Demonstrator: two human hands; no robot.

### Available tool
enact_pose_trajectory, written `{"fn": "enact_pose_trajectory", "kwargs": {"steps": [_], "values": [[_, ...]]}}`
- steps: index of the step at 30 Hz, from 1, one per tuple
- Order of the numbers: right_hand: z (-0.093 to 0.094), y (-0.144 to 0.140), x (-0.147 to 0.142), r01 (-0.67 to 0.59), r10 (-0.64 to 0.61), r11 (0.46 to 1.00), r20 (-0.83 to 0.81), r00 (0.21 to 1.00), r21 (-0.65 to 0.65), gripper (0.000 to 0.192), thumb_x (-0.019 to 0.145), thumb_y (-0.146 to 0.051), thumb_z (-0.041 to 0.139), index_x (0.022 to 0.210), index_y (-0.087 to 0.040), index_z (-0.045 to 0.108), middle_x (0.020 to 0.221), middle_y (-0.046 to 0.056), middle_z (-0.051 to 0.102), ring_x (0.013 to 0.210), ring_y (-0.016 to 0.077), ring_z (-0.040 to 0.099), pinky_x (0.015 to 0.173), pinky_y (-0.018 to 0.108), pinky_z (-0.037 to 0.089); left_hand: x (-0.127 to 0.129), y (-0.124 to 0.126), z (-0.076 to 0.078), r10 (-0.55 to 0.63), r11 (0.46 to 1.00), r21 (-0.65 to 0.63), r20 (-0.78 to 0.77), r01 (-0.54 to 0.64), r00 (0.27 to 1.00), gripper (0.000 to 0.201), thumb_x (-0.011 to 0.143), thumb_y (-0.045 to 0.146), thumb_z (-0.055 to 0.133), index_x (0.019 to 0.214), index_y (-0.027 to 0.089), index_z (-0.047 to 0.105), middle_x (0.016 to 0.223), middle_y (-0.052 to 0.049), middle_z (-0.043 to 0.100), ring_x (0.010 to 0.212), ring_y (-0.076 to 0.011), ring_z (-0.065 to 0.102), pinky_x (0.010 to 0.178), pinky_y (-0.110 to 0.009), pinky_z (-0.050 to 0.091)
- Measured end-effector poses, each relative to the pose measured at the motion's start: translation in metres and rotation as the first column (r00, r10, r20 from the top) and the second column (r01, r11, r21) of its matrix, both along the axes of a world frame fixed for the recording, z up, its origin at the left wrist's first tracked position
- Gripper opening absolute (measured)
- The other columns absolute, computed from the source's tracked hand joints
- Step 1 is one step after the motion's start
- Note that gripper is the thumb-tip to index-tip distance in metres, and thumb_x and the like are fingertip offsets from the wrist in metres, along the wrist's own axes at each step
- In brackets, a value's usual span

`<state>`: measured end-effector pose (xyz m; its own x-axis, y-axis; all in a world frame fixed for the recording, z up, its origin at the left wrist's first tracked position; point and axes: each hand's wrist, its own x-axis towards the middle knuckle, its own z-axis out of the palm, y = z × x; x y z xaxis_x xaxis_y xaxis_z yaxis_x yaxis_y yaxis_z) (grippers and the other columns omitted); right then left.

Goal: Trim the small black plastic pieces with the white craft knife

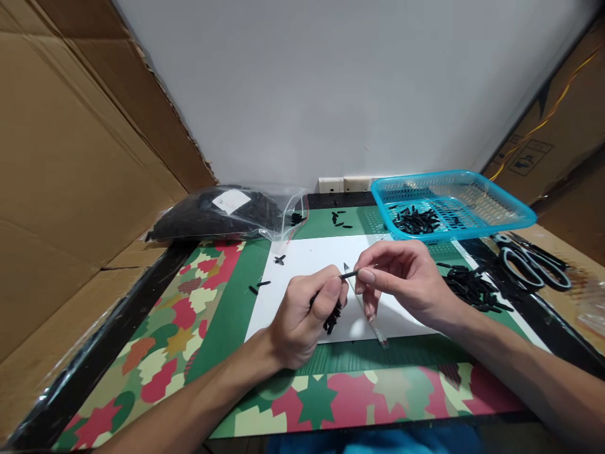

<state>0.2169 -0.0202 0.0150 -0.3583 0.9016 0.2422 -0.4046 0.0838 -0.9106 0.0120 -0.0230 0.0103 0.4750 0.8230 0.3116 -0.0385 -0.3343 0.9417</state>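
Note:
My left hand (pixel 309 309) is closed round a bunch of small black strips (pixel 332 320), whose ends stick out below the fingers. One thin black strip (pixel 348 275) runs from the left thumb and forefinger across to my right hand (pixel 401 274), which pinches its other end between thumb and fingertips. What exactly these strips are, I cannot make out. Beneath the hands lies a sheet of white paper (pixel 302 265). A slim clear stick with a dark pointed tip (pixel 378 334), like a pen or craft knife, rests on the paper under the right hand.
A blue plastic basket (pixel 510 217) with black pieces stands at the back right. Near it lie a heap of black pieces (pixel 472 290) and scissors (pixel 534 265). A zip bag (pixel 227 214) full of black material sits back left. Cardboard (pixel 85 113) walls the left side.

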Motion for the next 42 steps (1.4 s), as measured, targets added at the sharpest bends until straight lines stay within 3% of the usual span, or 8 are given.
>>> {"fn": "enact_pose_trajectory", "kwargs": {"steps": [4, 7, 11, 14, 17, 22, 30, 42], "values": [[0.007, 0.004, 0.006, 0.133, -0.142, 0.984, 0.071, 0.987, 0.123, 0.020, 0.090, -0.035, 0.089, 0.090, -0.017, 0.079, 0.073, 0.003, 0.078, 0.054, 0.0168, 0.074, 0.053, 0.030, 0.063, 0.006, 0.005, 0.008, 0.047, 0.932, -0.362, 0.145, 0.009, 0.988, 0.049, 0.105, 0.058, 0.056, 0.075, 0.021, 0.049, 0.063, 0.004, 0.046, 0.049, -0.0088, 0.040, 0.044, -0.020, 0.033], [0.016, 0.014, 0.024, 0.389, -0.465, 0.858, 0.185, 0.866, 0.335, 0.019, 0.091, -0.036, 0.086, 0.087, -0.020, 0.079, 0.072, 0.003, 0.077, 0.061, 0.0182, 0.072, 0.062, 0.034, 0.061, 0.007, 0.016, 0.016, 0.125, 0.850, -0.526, 0.229, 0.015, 0.965, 0.041, 0.102, 0.051, 0.060, 0.076, 0.022, 0.046, 0.059, 0.008, 0.039, 0.040, -0.0059, 0.032, 0.037, -0.015, 0.019], [0.018, 0.035, 0.064, 0.464, -0.910, 0.414, 0.361, 0.203, 0.783, 0.011, 0.095, -0.028, 0.074, 0.088, -0.020, 0.078, 0.081, 0.007, 0.080, 0.074, 0.0237, 0.074, 0.076, 0.041, 0.056, 0.001, 0.028, 0.019, 0.236, 0.747, -0.665, 0.264, 0.000, 0.935, 0.032, 0.099, 0.041, 0.061, 0.079, 0.022, 0.045, 0.061, 0.009, 0.040, 0.037, -0.0043, 0.030, 0.034, -0.013, 0.019], [0.011, 0.047, 0.081, 0.235, -0.938, 0.290, 0.324, -0.122, 0.928, 0.012, 0.094, -0.020, 0.067, 0.095, -0.020, 0.078, 0.099, 0.011, 0.083, 0.096, 0.0320, 0.074, 0.094, 0.051, 0.050, -0.002, 0.032, 0.017, 0.272, 0.699, -0.716, 0.265, 0.000, 0.925, 0.035, 0.098, 0.045, 0.063, 0.080, 0.022, 0.045, 0.062, 0.009, 0.040, 0.037, -0.0040, 0.030, 0.032, -0.012, 0.016], [0.004, 0.044, 0.067, 0.089, -0.934, 0.357, 0.355, 0.040, 0.930, 0.017, 0.097, -0.016, 0.063, 0.106, -0.020, 0.077, 0.111, 0.012, 0.081, 0.105, 0.0328, 0.070, 0.096, 0.051, 0.048, -0.002, 0.034, 0.016, 0.283, 0.693, -0.721, 0.259, -0.009, 0.924, 0.042, 0.096, 0.051, 0.068, 0.078, 0.022, 0.043, 0.061, 0.010, 0.041, 0.036, -0.0035, 0.031, 0.032, -0.012, 0.016], [-0.009, 0.018, 0.009, -0.237, -0.506, 0.671, 0.668, 0.546, 0.702, 0.016, 0.107, -0.018, 0.061, 0.114, -0.019, 0.075, 0.116, 0.010, 0.078, 0.106, 0.0262, 0.066, 0.094, 0.042, 0.049, -0.001, 0.034, 0.016, 0.301, 0.729, -0.683, 0.276, -0.034, 0.913, 0.055, 0.091, 0.063, 0.074, 0.076, 0.023, 0.040, 0.059, 0.011, 0.039, 0.035, -0.0035, 0.031, 0.032, -0.013, 0.015], [-0.028, 0.010, -0.017, -0.335, -0.284, 0.767, 0.758, 0.587, 0.547, 0.009, 0.105, -0.015, 0.070, 0.104, -0.021, 0.075, 0.112, 0.006, 0.077, 0.106, 0.0239, 0.061, 0.095, 0.041, 0.045, 0.000, 0.032, 0.016, 0.269, 0.822, -0.563, 0.247, -0.088, 0.931, 0.058, 0.089, 0.065, 0.079, 0.076, 0.022, 0.041, 0.060, 0.010, 0.040, 0.037, -0.0030, 0.035, 0.035, -0.013, 0.019], [0.001, 0.013, 0.022, 0.093, -0.196, 0.948, 0.327, 0.924, 0.306, 0.010, 0.098, -0.027, 0.081, 0.095, -0.020, 0.076, 0.088, 0.003, 0.074, 0.080, 0.0152, 0.069, 0.075, 0.027, 0.055, 0.004, 0.025, 0.008, -0.008, 0.855, -0.511, 0.156, 0.088, 0.988, 0.049, 0.095, 0.060, 0.074, 0.079, 0.016, 0.059, 0.061, 0.008, 0.041, 0.046, -0.0032, 0.029, 0.038, -0.012, 0.026]]}}
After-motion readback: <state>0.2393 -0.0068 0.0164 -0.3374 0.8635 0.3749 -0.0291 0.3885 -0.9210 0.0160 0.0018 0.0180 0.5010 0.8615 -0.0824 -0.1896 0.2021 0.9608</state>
